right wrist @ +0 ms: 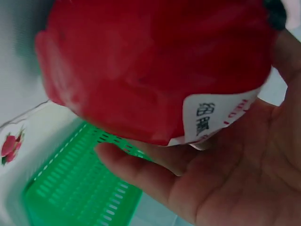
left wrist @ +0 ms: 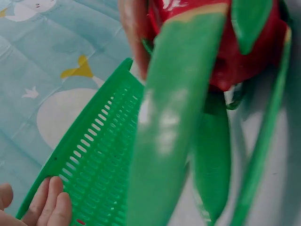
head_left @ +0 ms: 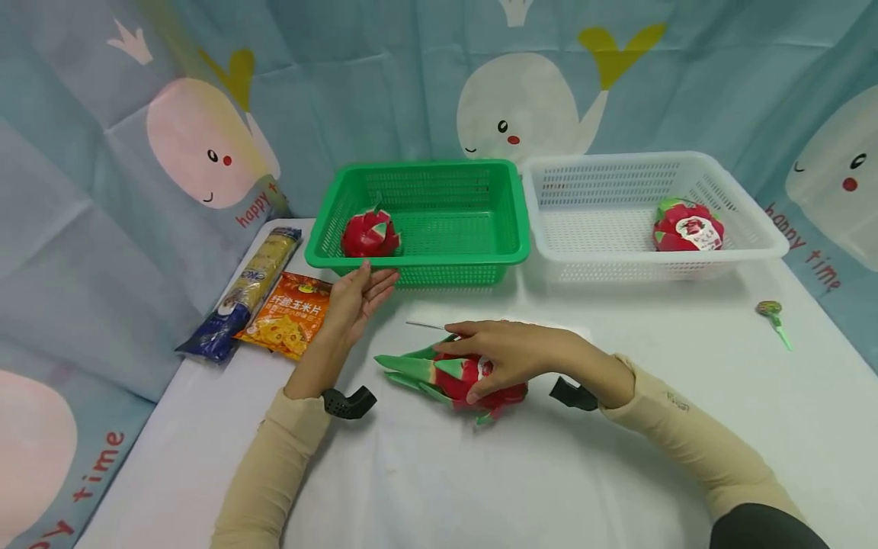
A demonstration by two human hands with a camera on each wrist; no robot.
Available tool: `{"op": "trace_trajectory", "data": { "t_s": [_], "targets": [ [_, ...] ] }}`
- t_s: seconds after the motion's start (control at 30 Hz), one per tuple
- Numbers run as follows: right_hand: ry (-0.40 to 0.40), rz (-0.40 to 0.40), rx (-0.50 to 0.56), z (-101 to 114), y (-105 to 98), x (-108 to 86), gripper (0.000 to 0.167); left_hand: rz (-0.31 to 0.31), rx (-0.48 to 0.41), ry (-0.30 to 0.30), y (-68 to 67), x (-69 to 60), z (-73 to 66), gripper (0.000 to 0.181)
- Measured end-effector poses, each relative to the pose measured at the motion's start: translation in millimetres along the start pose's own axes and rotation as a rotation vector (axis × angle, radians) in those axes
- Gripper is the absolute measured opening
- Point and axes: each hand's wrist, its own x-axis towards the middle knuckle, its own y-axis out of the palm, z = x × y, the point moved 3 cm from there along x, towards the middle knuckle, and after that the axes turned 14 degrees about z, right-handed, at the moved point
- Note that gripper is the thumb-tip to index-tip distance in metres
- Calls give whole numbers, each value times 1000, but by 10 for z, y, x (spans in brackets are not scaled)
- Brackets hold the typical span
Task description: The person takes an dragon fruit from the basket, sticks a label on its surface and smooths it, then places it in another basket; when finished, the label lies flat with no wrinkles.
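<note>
On the table before me, my right hand grips a red dragon fruit from above, its thumb on the near side. Long green leaves on the fruit point left, and it bears a white sticker. My left hand, fingers straight, is at the front left of the green basket; whether it touches the rim I cannot tell. In that basket lies another dragon fruit, on the left. A third dragon fruit, stickered, rests at the right of the white basket.
Left of my left hand lie an orange snack bag and a long yellow-and-blue packet. A lollipop with a green stick is at the far right. Beyond my right hand, a thin stick shows, partly hidden. A printed curtain hangs behind.
</note>
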Motion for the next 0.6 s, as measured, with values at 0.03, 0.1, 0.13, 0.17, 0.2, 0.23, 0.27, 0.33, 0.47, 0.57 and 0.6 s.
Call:
{"op": "trace_trajectory", "data": {
  "t_s": [0.03,0.1,0.13,0.17,0.2,0.23,0.27,0.33,0.47,0.57,0.6],
  "targets": [
    [4,7,-7,5,-6,25,67,-12,-15,22,-2,9,-9,52],
    [20,7,-15,14,-17,65,62,-22,-30,49,0,25,-28,43],
    [29,1,-17,20,-23,76,60,-29,-32,55,4,31,-33,39],
    [41,-6,-17,26,-26,87,59,-34,-30,58,3,37,-38,35],
    [53,-15,-20,33,-30,93,58,-37,-32,61,3,41,-42,32],
    [69,-23,-21,38,-32,97,57,-35,-32,64,1,44,-45,31],
    [84,-31,-22,41,-34,100,57,-34,-28,65,-1,48,-47,30],
    [101,-43,-25,45,-37,103,55,-31,-25,66,-4,55,-47,31],
    [90,-72,-36,47,-44,98,50,-22,-30,62,-14,68,-40,29],
    [67,-105,-34,45,-61,74,46,-8,-32,63,-24,68,-37,26],
    [65,-116,-24,43,-77,51,46,0,-35,63,-30,67,-36,25]
  ]
}}
